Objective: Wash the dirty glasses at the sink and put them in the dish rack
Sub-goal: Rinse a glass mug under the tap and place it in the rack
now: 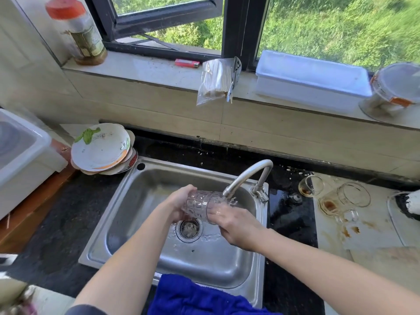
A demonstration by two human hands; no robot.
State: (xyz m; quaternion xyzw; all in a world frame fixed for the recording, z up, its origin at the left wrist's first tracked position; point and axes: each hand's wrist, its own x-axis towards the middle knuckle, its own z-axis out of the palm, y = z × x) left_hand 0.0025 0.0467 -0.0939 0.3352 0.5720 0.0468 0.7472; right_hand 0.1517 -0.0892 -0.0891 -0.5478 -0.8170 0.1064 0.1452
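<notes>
A clear patterned glass (200,204) lies sideways over the steel sink (127,201), its mouth under the running tap (247,176). My left hand (179,205) grips its base end. My right hand (236,223) has its fingers inside the glass mouth, with water splashing around them. Two dirty glasses, a small one (310,186) and a mug with a handle (343,202), lie on their sides on the stained counter to the right. A white dish rack (20,151) stands at the far left.
Dirty plates (102,148) are stacked at the sink's back left corner. A blue cloth (193,296) hangs over the front rim. The window sill holds a jar (79,32), a lighter (186,63), a bag of sticks (216,80) and a white box (311,80).
</notes>
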